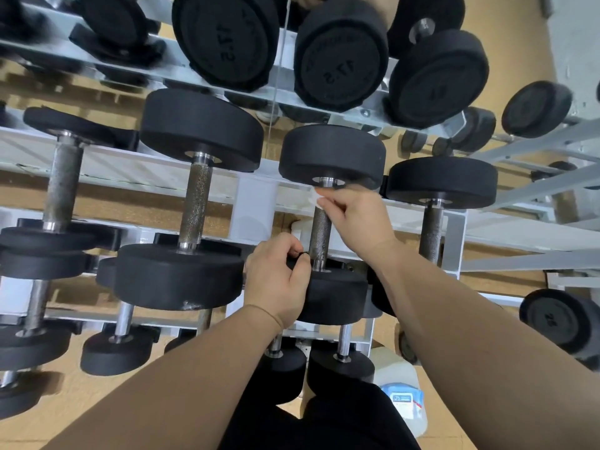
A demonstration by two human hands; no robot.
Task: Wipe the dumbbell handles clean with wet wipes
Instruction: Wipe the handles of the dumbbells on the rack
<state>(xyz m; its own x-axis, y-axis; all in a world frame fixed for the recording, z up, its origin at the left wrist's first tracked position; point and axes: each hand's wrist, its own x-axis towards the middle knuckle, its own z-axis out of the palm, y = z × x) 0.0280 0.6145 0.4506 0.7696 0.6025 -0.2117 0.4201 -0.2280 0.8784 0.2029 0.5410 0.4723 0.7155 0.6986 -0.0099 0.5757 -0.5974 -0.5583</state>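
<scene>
A black dumbbell lies on the middle shelf of the rack, its knurled steel handle [320, 237] running away from me. My right hand [354, 216] pinches a white wet wipe [315, 197] against the far end of that handle, just below the far weight head [332, 155]. My left hand [279, 280] grips the rim of the near weight head [337, 295], fingers curled over its top edge beside the handle's near end.
More black dumbbells fill the white metal rack [256, 203] on both sides, above and below, with a handle to the left [195, 203] and another to the right [431, 232]. A pack of wet wipes [402, 401] sits on a translucent jug on the floor near my legs.
</scene>
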